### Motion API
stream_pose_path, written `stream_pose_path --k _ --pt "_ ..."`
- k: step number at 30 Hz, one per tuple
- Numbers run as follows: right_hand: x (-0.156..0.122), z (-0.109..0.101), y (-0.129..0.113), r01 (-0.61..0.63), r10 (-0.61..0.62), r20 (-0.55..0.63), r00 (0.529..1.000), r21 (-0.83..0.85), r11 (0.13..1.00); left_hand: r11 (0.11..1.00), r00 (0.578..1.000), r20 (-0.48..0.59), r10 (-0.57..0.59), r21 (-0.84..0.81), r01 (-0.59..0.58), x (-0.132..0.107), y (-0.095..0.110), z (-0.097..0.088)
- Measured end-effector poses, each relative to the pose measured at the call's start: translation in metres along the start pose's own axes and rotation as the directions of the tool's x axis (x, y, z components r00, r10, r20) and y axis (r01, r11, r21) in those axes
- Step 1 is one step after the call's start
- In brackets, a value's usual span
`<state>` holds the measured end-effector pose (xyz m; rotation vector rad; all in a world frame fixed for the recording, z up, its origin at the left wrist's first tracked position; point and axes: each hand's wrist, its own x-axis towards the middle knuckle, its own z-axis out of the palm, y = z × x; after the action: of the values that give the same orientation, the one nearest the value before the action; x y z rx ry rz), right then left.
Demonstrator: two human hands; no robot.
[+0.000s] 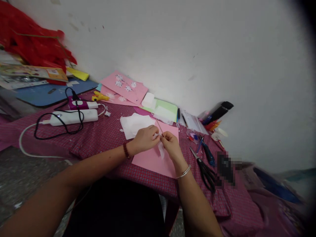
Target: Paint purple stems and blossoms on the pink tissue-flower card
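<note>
Both hands meet above a sheet of pink paper (150, 161) on the table. With fingers closed, my left hand (145, 140) pinches thin white tissue paper (161, 149), part of which hangs down over the pink sheet. Close beside it, my right hand (170, 144) is closed around a thin wooden stick (160, 126) whose upper end points up and away from me. The fingertips nearly touch, and the spot where stick and tissue meet is partly hidden. Behind my left hand lie white paper sheets (134, 124).
Black-handled scissors (203, 169) lie at the right on the checkered tablecloth (108, 144). Pink cards with white flowers (125, 87) lean at the back. A power strip (74, 117) with looping cables is on the left, near a yellow glue gun (100, 96).
</note>
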<state>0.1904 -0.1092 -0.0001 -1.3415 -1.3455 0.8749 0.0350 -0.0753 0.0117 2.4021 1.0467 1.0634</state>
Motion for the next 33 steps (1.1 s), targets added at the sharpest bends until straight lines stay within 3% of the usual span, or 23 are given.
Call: stream_pose_path --k 7,12,17,20,23,28,33 --pt "0.0 0.002 0.001 0.027 -0.027 0.005 1.0 -0.032 0.999 0.999 1.0 -0.002 -0.018 -0.042 0.018 0.005 -0.003 0.002" --pt "-0.001 0.002 -0.001 -0.034 0.034 0.001 0.999 0.058 0.998 0.953 0.996 -0.04 -0.084 -0.296 0.069 0.007 -0.007 0.006" --pt "-0.002 0.001 -0.006 -0.137 0.137 0.016 0.99 0.269 0.953 0.706 0.965 0.064 -0.253 -0.67 0.229 0.009 -0.007 0.006" --pt "-0.002 0.0 -0.009 -0.176 0.168 0.053 0.984 0.366 0.914 0.535 0.931 0.14 -0.337 -0.785 0.312 0.01 -0.008 0.006" --pt "-0.001 -0.002 -0.01 -0.192 0.178 0.073 0.981 0.426 0.884 0.457 0.916 0.159 -0.367 -0.827 0.327 0.01 -0.011 0.008" --pt "-0.001 -0.003 -0.01 -0.198 0.186 0.074 0.98 0.508 0.839 0.487 0.925 0.126 -0.359 -0.82 0.301 0.01 -0.01 0.006" --pt "0.0 -0.004 -0.011 -0.157 0.168 0.034 0.985 0.575 0.803 0.664 0.964 0.102 -0.245 -0.707 0.243 0.008 -0.003 0.004"
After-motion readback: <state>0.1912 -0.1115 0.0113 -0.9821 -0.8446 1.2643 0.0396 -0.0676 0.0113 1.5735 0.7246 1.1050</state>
